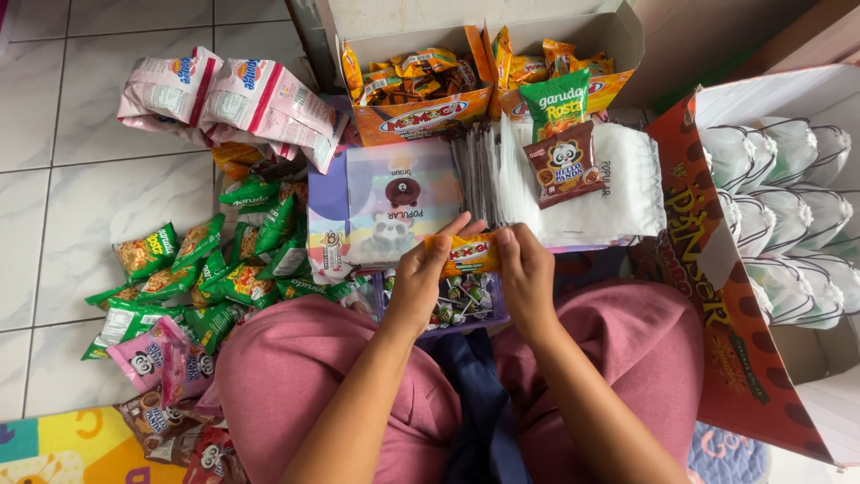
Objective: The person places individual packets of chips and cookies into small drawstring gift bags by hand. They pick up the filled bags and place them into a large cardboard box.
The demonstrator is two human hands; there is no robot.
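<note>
Orange snack packet (469, 254) pinched at either end between both hands, left (419, 285), right (527, 278)

Pale tiled floor (81, 170), grey-grouted, carrying everything; heap of green snack packets (210, 273) as landmark, lying directly on the tiles. Behind the heap, white-and-pink wafer packs (233, 99); to its right, a flat printed box (385, 206) with a stack of clear plastic bags (618, 193) beyond; farther behind that, two open orange cartons (421, 103) of small snacks. In front of the heap, pink and brown biscuit packets (166, 367), partly on a colourful play mat (63, 448); far right, a tall red box (717, 296).
</note>
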